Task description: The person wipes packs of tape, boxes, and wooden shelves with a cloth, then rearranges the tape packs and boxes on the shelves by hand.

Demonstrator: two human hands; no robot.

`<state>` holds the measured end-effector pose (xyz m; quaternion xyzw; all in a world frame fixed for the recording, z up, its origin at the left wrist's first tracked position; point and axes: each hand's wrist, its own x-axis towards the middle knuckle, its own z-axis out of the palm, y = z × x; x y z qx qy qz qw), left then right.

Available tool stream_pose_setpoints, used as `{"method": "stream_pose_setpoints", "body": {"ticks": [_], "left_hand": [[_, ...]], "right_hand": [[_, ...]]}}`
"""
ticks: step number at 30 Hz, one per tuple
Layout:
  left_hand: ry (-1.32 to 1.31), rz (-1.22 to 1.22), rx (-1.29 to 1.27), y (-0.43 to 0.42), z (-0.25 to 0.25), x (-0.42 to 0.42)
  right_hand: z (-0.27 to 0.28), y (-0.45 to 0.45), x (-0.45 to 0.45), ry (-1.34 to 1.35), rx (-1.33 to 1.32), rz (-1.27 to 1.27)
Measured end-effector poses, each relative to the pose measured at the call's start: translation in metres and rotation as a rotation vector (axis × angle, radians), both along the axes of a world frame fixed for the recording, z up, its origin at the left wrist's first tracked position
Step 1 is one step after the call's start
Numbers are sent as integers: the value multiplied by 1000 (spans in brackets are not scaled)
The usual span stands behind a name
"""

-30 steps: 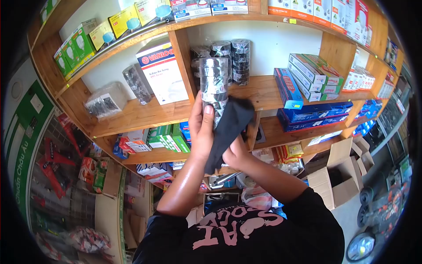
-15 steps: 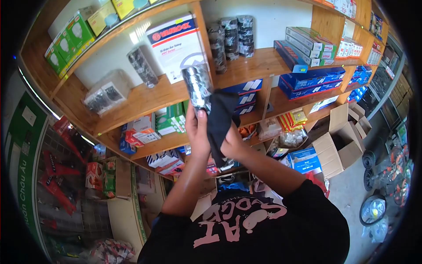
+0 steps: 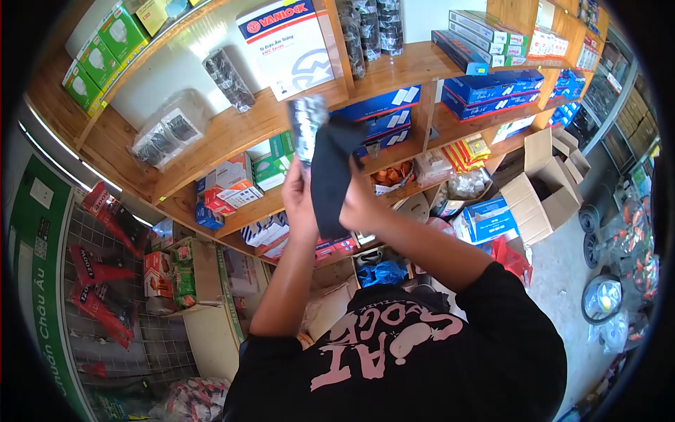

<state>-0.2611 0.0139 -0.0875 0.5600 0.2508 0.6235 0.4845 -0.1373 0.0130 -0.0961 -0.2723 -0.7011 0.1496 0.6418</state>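
Note:
My left hand (image 3: pixel 301 200) is closed around the lower end of a shiny, plastic-wrapped stack of tape rolls (image 3: pixel 305 130), held up at a slight tilt before the shelves. A black cloth (image 3: pixel 329 186) hangs against the stack's right side and hides part of it. My right hand (image 3: pixel 360 205) grips the cloth from the right; its fingertips are partly hidden behind the fabric. On the shelf behind, a similar dark wrapped stack (image 3: pixel 228 79) leans left of a white Vanlock box (image 3: pixel 292 53). A clear-wrapped pack of dark rolls (image 3: pixel 169 137) lies farther left.
Wooden shelves (image 3: pixel 394 70) span the front, with more wrapped stacks (image 3: pixel 391 28) and blue boxes (image 3: pixel 492 88). An opened cardboard carton (image 3: pixel 538 200) stands at right. Bagged goods (image 3: pixel 612 302) lie on the right floor. Red-packaged tools (image 3: pixel 102 267) hang on a grid at left.
Both hands, with the wrapped stack and the cloth, have shifted slightly left. The cloth now hangs broader across the stack's lower part. The camera view has tilted a little downward.

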Motion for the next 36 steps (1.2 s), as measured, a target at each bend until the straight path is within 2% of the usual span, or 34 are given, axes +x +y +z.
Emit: {"method": "stream_pose_setpoints", "body": {"ticks": [1, 3, 4, 5, 6, 8, 10, 11, 13, 14, 16, 17, 18, 19, 20, 21, 22, 24, 25, 28, 29, 31, 33, 36], "left_hand": [[67, 3, 45, -6, -4, 5], [84, -59, 151, -5, -25, 6], [18, -177, 61, -11, -20, 3], [-49, -295, -30, -17, -15, 1], [-146, -307, -107, -15, -13, 2], [-271, -276, -149, -17, -1, 2], [-252, -253, -276, -22, 6, -6], [-269, -249, -328, -28, 6, -6], [-299, -241, -432, -41, 7, -4], [-281, -368, -387, -41, -9, -9], [-235, -510, -311, -50, -18, -10], [-177, -460, -153, -54, -15, -3], [-128, -396, -1, -60, -9, 5], [-217, -244, -13, -66, 4, 13], [-216, -194, -16, -65, 14, 10], [-215, -141, -17, -62, 22, 1], [-203, -218, -76, -61, 26, -13], [-134, -272, -197, -62, 25, -28], [-136, -251, -268, -73, 29, -24], [-193, -219, -156, -95, 44, -6], [-125, -182, -177, -91, 25, -9], [-89, -187, 9, -88, 6, -6], [-66, -143, 25, -91, 7, -9], [-109, -147, -85, -90, 11, -18]], "right_hand": [[5, 8, 2, 77, -28, -2], [30, 3, 15, 685, -466, 384], [17, 7, 16, 744, -380, 516], [6, 4, 17, 746, -435, 547], [-6, -4, 12, 670, -499, 500], [-22, -26, -7, 362, -558, 319], [-16, -49, -10, 171, -359, 26], [-8, -53, -3, 179, -281, 98], [-3, -49, 12, 247, -295, 232], [-1, -40, 24, 306, -385, 292], [0, -21, 30, 574, -752, 598], [2, -13, 32, 736, -940, 699], [-5, -20, 23, 633, -788, 646], [-13, -33, 10, 531, -639, 592], [-21, -48, -2, 427, -492, 540], [-28, -64, -7, 428, -485, 581], [-35, -80, -12, 429, -479, 622], [-35, -86, -8, 479, -638, 693], [-30, -77, -5, 426, -664, 632], [2, -74, 6, 525, -760, 608], [-1, -74, 5, 640, -783, 686], [-8, -74, 3, 879, -821, 834], [-11, -94, -3, 394, -556, 420], [-66, -98, -4, 401, -777, 517]]}}
